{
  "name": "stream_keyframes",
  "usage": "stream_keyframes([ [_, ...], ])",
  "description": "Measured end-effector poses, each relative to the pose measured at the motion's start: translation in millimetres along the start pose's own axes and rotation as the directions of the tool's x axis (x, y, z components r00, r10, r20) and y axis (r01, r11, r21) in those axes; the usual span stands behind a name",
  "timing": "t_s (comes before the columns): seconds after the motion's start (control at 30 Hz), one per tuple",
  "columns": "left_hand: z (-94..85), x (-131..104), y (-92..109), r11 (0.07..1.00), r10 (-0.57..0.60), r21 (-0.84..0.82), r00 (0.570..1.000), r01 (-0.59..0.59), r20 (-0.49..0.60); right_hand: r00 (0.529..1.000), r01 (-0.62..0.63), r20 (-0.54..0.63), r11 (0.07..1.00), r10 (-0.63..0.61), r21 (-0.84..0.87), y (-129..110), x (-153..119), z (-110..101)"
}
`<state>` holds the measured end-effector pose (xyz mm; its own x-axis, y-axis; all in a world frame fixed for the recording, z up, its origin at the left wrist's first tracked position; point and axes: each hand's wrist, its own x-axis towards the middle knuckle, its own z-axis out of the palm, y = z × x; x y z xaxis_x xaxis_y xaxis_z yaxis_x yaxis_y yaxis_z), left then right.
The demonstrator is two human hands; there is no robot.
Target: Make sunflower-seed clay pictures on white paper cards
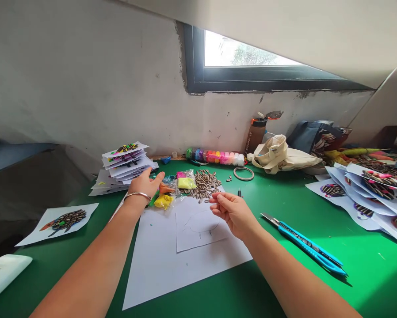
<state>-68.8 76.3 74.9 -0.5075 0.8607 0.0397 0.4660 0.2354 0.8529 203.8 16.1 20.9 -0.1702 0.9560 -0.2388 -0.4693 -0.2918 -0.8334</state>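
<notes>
My left hand [144,184] reaches over the small clay packets, its thumb and fingers apart. Just right of it lie a yellow clay packet [164,202], an orange one [166,188] and a lime one [186,183]. My right hand [234,213] hovers at the right side of a small paper [198,240] with a pencil-drawn rounded body and legs. Its fingers are curled and the fingertips pinched together; anything between them is too small to make out. Behind the small paper is a pile of striped sunflower seeds [203,183]. A larger white sheet [158,274] lies underneath.
A blue utility knife [307,245] lies to the right, blade out. Stacks of seed-picture cards stand at left [127,164] and right [367,194]; a single card [64,222] lies nearer. Tape ring [243,173], clay tubs [218,157], bottle [255,136] and cloth bag [278,157] are behind.
</notes>
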Motion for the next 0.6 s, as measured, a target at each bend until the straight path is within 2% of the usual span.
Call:
stream_keyframes([
  [0.07, -7.0, -13, 3, 0.998, 0.056, 0.004, 0.997, -0.056, -0.054, 1.000, 0.009, -0.005, 1.000, -0.009, 0.007, 2, 1, 0],
  [0.1, -6.4, -25, 3, 0.991, 0.115, -0.063, 0.990, -0.120, -0.079, 1.000, 0.018, -0.007, 1.000, -0.018, 0.012, 2, 1, 0],
  [0.13, -2.6, -38, 4, 0.970, 0.126, -0.204, 0.991, -0.134, -0.052, 1.000, 0.028, -0.009, 1.000, -0.028, 0.013, 2, 1, 0],
  [0.17, 4.3, -55, 5, 0.913, 0.106, -0.400, 0.994, -0.083, 0.036, 0.999, 0.045, -0.011, 0.999, -0.045, 0.005, 2, 0, 1],
  [0.2, 13.7, -72, 6, 0.811, 0.054, -0.583, 0.985, 0.054, 0.166, 0.997, 0.071, -0.017, 0.997, -0.071, -0.014, 2, -2, 3],
  [0.23, 24.9, -89, 8, 0.691, -0.002, -0.674, 0.933, 0.261, 0.360, 0.993, 0.111, -0.023, 0.993, -0.112, -0.048, 1, -4, 5],
  [0.27, 36.8, -105, 10, 0.654, -0.013, -0.667, 0.887, 0.357, 0.462, 0.984, 0.171, -0.027, 0.980, -0.174, -0.100, 1, -7, 9],
  [0.33, 58.6, -129, 18, 0.608, -0.030, -0.635, 0.813, 0.477, 0.581, 0.943, 0.321, -0.010, 0.916, -0.333, -0.240, 2, -16, 19],
  [0.37, 67.0, -136, 23, 0.565, -0.022, -0.618, 0.759, 0.546, 0.650, 0.909, 0.401, 0.021, 0.858, -0.417, -0.321, 4, -20, 25],
  [0.4, 73.3, -140, 26, 0.450, 0.003, -0.600, 0.671, 0.661, 0.741, 0.885, 0.445, 0.061, 0.802, -0.461, -0.399, 7, -25, 32],
  [0.53, 80.2, -139, 29, 0.330, 0.023, -0.583, 0.611, 0.743, 0.791, 0.847, 0.519, 0.239, 0.642, -0.475, -0.564, 27, -38, 61],
  [0.6, 78.4, -139, 24, 0.296, 0.049, -0.613, 0.629, 0.733, 0.776, 0.830, 0.543, 0.294, 0.564, -0.474, -0.623, 34, -34, 70],
])
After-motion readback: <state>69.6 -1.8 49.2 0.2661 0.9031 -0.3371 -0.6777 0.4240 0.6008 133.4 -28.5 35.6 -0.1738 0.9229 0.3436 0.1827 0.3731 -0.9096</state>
